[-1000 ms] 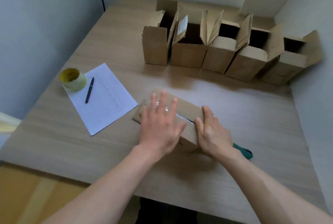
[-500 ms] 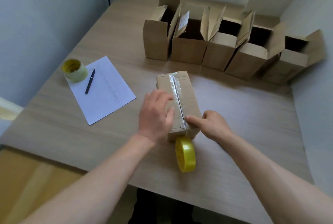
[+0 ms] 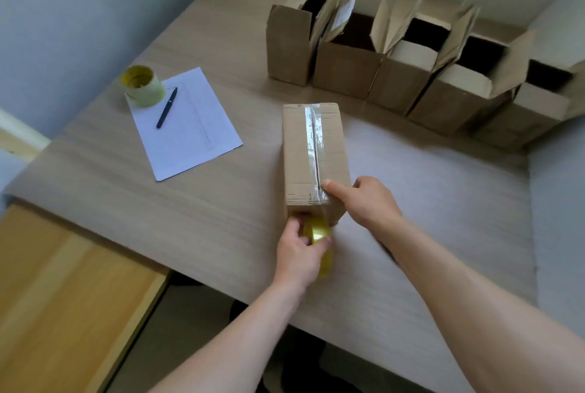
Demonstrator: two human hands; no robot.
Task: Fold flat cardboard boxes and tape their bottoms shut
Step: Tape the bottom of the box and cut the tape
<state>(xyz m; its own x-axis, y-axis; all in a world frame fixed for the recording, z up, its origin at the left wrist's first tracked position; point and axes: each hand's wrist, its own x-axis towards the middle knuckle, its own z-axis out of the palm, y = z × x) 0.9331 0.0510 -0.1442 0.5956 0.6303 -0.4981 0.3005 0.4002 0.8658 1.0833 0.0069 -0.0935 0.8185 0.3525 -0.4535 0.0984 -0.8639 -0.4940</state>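
A brown cardboard box [image 3: 297, 152] lies bottom-up in the middle of the wooden table [image 3: 221, 209]. Clear tape runs along its centre seam from the far end to the near edge. My right hand [image 3: 364, 202] rests on the box's near right corner, its thumb pressing the tape end at the seam. Just in front of the box's near face, my left hand [image 3: 300, 253] grips a yellow tape roll [image 3: 321, 239], which is still joined to the tape on the box. The roll is partly hidden by my fingers.
Several open folded boxes [image 3: 395, 60] stand in a row along the table's far edge. At the left lie a white sheet [image 3: 190, 130] with a black pen [image 3: 166, 107] and a second tape roll [image 3: 142, 85]. Walls close off the left and right sides.
The box was turned so its taped seam points away from me. My left hand left the box top and took hold of the yellow roll; my right thumb moved onto the tape end.
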